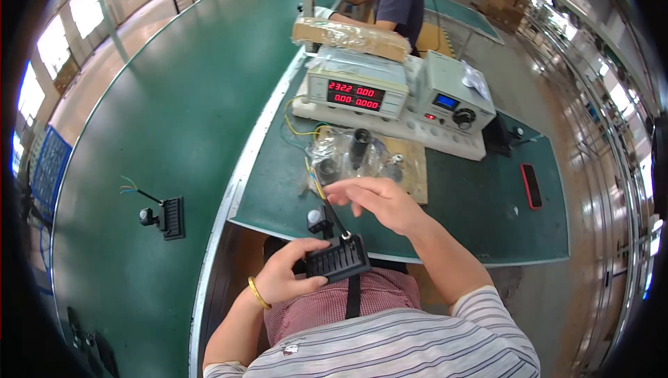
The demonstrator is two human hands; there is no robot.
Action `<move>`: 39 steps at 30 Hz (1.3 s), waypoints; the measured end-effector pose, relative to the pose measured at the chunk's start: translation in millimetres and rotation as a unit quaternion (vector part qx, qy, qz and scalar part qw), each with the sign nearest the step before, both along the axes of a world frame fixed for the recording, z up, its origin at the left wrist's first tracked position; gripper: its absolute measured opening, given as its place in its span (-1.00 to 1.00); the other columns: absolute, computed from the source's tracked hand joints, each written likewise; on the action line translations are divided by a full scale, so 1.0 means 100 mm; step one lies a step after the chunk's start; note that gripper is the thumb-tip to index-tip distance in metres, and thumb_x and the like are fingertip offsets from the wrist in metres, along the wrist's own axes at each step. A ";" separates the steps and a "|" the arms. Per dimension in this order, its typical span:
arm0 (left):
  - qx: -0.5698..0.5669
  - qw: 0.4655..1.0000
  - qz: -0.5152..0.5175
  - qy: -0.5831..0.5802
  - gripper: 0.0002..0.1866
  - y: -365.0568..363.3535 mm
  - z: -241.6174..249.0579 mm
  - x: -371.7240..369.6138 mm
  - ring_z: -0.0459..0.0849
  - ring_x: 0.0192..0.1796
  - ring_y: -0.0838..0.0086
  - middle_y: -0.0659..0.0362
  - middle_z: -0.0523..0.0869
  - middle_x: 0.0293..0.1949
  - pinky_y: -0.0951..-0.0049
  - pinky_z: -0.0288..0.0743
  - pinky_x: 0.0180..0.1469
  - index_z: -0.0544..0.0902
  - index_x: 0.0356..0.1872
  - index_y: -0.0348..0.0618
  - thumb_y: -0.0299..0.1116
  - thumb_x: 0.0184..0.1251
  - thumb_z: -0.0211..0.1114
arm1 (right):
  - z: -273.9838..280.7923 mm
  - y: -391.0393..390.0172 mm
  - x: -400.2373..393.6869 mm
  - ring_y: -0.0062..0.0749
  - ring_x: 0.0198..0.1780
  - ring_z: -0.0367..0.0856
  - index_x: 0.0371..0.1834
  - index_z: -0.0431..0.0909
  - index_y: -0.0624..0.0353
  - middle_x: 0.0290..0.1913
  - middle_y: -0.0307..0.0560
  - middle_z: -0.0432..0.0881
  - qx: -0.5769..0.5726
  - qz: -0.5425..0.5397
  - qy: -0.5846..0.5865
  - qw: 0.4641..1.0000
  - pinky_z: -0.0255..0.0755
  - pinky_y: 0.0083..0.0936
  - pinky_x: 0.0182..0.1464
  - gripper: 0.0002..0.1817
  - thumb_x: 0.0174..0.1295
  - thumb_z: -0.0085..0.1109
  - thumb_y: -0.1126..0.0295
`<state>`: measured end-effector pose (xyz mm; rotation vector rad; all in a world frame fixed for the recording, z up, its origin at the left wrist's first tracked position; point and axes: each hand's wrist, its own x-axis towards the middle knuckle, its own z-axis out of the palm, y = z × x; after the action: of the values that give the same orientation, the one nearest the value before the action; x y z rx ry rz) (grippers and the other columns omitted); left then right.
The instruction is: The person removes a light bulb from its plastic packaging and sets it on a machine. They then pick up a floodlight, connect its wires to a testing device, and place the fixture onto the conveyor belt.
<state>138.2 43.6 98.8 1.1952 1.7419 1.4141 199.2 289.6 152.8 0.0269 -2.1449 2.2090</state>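
My left hand point(291, 273) is closed around a small black floodlight point(338, 260), holding its finned back up in front of my lap. A sensor head point(319, 221) with a white dome sticks out from its far side. From the floodlight a black cable point(335, 218) runs up and ends in thin coloured wires point(314, 179). My right hand point(376, 200) reaches in from the right, its fingertips closed at the cable's upper part. Just beyond the fingers lies a board point(415, 176) bearing clear plastic wrap and a black cylinder point(360, 143).
A power meter point(357, 92) with red digits stands behind, beside a grey box with a dial point(456, 96). A red phone point(531, 186) lies at right. Another floodlight point(172, 218) rests on the green belt point(139, 148) at left. A person point(400, 2) works at the far end.
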 end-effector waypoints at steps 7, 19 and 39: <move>-0.009 0.996 -0.088 -0.013 -0.36 0.26 0.04 0.24 0.57 0.10 0.31 0.06 0.57 0.07 0.33 0.42 0.17 0.50 0.17 -0.20 -0.36 -0.02 0.49 | -0.19 0.13 0.27 -0.61 -0.24 0.54 -0.02 0.57 0.30 -0.23 -0.13 0.64 -0.252 0.053 -0.069 0.964 0.35 -0.72 -0.30 -0.73 0.40 0.05 0.33; -0.022 0.972 -0.012 0.232 -0.43 0.97 -0.16 0.43 0.57 0.05 0.12 -0.01 0.59 0.02 0.25 0.47 0.11 0.54 0.10 -0.12 -0.23 -0.02 0.44 | -0.49 0.44 0.48 -0.44 -0.44 0.61 -0.25 0.54 0.26 -0.38 -0.10 0.63 0.328 -0.384 0.113 0.856 0.47 -0.54 -0.39 -0.85 0.15 0.27 0.49; -0.061 0.958 0.024 0.280 -0.43 1.25 -0.23 0.50 0.56 0.05 0.16 0.06 0.58 0.00 0.26 0.47 0.11 0.53 0.09 -0.08 -0.19 0.00 0.43 | -0.65 0.75 0.36 -0.46 -0.57 0.60 -0.36 0.52 0.22 -0.50 -0.13 0.59 0.497 -0.386 0.167 0.759 0.47 -0.55 -0.49 -0.86 0.05 0.27 0.60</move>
<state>188.1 168.5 76.1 1.5979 2.2068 1.0276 234.8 364.5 88.2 -0.3208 -2.2208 0.4643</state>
